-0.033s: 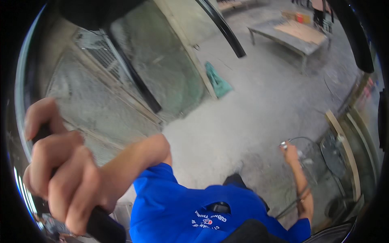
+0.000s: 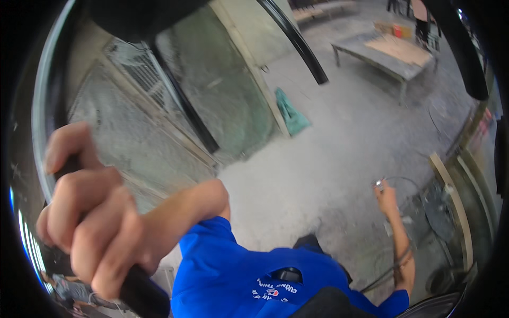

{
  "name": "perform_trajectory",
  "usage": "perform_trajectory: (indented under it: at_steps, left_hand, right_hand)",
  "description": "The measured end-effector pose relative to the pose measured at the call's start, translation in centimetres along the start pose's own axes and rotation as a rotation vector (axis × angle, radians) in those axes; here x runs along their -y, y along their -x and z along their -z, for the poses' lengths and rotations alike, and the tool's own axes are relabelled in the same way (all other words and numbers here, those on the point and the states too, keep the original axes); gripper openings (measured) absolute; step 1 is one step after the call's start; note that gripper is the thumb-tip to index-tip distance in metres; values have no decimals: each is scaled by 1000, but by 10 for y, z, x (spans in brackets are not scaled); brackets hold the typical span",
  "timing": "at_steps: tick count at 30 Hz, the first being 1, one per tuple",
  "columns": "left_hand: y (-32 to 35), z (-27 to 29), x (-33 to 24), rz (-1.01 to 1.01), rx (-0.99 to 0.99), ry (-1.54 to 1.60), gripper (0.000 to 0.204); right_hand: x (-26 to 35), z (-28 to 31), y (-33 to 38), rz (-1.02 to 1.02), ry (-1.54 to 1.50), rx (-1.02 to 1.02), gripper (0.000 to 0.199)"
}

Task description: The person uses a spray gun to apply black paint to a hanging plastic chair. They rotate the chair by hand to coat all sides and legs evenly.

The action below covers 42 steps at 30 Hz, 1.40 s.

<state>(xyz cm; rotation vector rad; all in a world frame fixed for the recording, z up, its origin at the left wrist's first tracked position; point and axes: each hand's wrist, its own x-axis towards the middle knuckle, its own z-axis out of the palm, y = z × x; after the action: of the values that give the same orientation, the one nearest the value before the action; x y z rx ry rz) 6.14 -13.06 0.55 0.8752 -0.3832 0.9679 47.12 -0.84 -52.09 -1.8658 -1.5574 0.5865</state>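
My left hand [image 2: 101, 217] is raised close to the camera, its fingers wrapped around a thick black bar [image 2: 142, 294]. The bar's upper part is mostly hidden behind the knuckles. Low on the other side, my right hand [image 2: 387, 200] is held out with the fingers closed on a small shiny metal fitting [image 2: 379, 185]. A thin dark hose [image 2: 383, 274] passes around the right forearm, and a cable arcs away near the fitting. The fitting's exact kind is too small to make out.
A low metal table [image 2: 366, 52] with a tan board [image 2: 400, 49] stands at the far right, near a person [image 2: 420, 21]. A green cloth or bag [image 2: 290, 114] lies by a pale post. Dusty panels [image 2: 143, 122] fill the left; wooden strips [image 2: 456, 212] lean at right.
The whole view has shifted slightly, so the surroundings sit a little lower and farther right. My right hand has turned a little; both hands keep their grip.
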Motion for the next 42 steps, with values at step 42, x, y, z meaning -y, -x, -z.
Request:
perform_trajectory:
  at_steps: [42]
  left_hand:
    - [-37,-60,54,-84,23,23,33]
  right_hand:
    - [488,134,-41,1508,-723,-634,43]
